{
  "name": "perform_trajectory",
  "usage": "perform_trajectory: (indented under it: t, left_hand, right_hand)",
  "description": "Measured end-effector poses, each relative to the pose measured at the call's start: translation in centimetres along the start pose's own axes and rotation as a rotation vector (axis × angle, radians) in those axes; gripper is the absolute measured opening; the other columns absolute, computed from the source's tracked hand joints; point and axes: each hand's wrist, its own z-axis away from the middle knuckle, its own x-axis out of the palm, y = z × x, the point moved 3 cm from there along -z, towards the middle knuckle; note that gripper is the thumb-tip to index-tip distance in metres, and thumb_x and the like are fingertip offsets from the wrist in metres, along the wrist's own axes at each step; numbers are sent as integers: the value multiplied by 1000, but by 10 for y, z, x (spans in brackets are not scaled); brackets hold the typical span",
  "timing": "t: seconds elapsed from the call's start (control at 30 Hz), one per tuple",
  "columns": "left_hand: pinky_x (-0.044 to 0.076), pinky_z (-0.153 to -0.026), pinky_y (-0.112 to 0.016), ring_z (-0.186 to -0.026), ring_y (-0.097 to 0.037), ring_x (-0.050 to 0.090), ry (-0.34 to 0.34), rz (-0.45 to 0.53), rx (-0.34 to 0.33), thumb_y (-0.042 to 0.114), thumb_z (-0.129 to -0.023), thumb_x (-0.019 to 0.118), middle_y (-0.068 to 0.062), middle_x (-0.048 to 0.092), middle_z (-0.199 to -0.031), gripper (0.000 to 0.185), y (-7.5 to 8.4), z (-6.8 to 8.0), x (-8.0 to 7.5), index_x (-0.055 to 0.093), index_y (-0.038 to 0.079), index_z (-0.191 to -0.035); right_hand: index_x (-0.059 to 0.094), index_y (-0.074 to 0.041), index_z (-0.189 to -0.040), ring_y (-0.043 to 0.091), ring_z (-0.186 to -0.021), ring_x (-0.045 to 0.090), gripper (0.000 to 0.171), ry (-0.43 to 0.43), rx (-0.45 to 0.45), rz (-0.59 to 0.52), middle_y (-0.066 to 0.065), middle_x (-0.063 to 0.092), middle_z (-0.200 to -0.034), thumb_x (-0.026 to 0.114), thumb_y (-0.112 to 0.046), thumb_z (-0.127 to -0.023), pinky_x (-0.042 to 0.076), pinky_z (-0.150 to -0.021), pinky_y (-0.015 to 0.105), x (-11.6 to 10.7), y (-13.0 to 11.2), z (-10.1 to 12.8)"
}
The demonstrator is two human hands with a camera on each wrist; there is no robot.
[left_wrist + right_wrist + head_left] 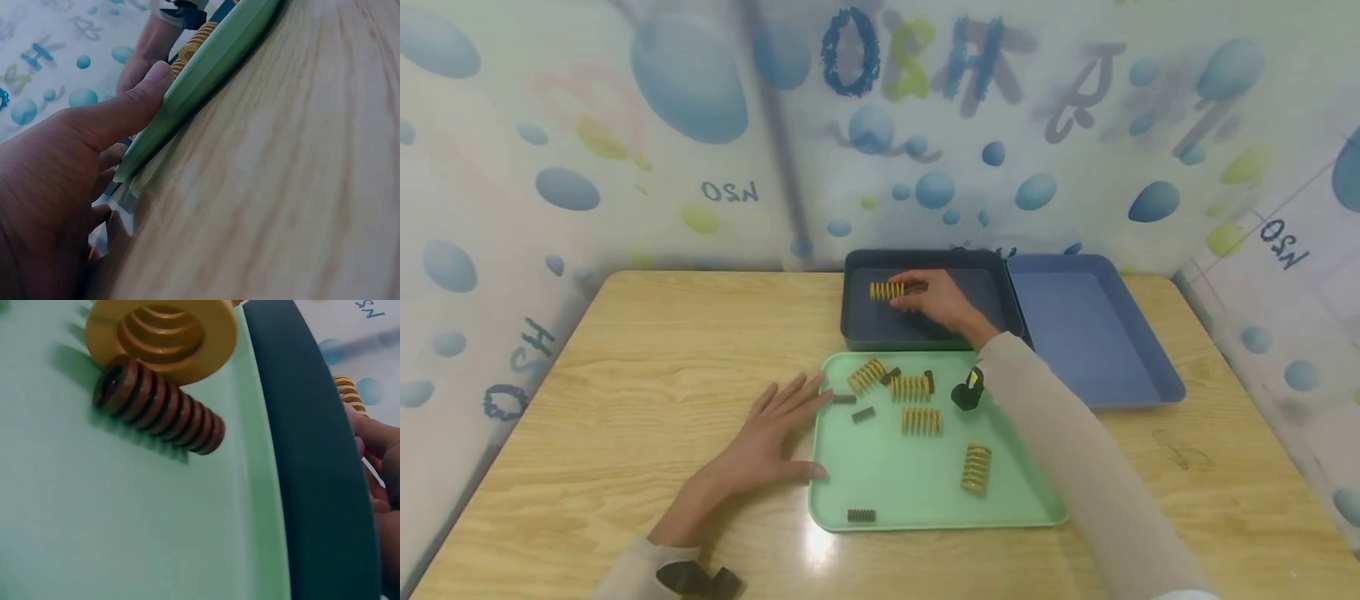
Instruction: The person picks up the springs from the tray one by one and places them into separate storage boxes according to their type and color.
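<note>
My right hand [934, 297] pinches a yellow coil spring [883, 292] by one end, over the dark tray [867, 321]. The spring's far end points left; in the right wrist view this spring [350, 394] shows beyond the dark wall. My left hand [763, 446] lies with fingers spread at the left rim of the green tray [887, 475]. From the left wrist, its thumb [140, 103] is seen against that tray's edge. Several yellow springs [921, 421] lie in the green tray, among several small brown springs [861, 515]. One brown spring [159, 406] appears close up beside a yellow one.
A blue tray [1075, 325] stands right of the dark one, their sides close together. The green tray is in front of the dark tray, nearer to me. All three stand on a wooden table [700, 333] against a patterned wall covering [700, 233].
</note>
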Motion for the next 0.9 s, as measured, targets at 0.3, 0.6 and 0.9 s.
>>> perform_trajectory:
  t: [0.3,0.6,0.9]
  left_hand:
    - [3,-111,-59,-143,-37,14,1,3,3,60,-73,72,-9,20,-158,97,2,-1,-1,35,12,-149]
    - [3,-111,-59,-143,-37,14,7,1,8,60,-73,72,-9,20,-157,97,1,0,-2,35,13,-149]
    - [5,-110,-60,-142,-39,15,21,-3,18,60,-73,72,-10,22,-157,96,0,1,-1,35,12,-148]
  right_hand:
    - [63,-17,-126,20,-91,64,41,31,31,20,4,57,-129,73,-18,-86,53,-77,38,6,6,-10]
    - [64,-19,-125,19,-87,65,41,56,62,40,4,59,-127,73,-18,-86,53,-74,36,12,7,-13]
    - [65,-19,-124,20,-85,65,40,71,62,29,3,57,-130,74,-17,-85,54,-72,36,14,10,-16]
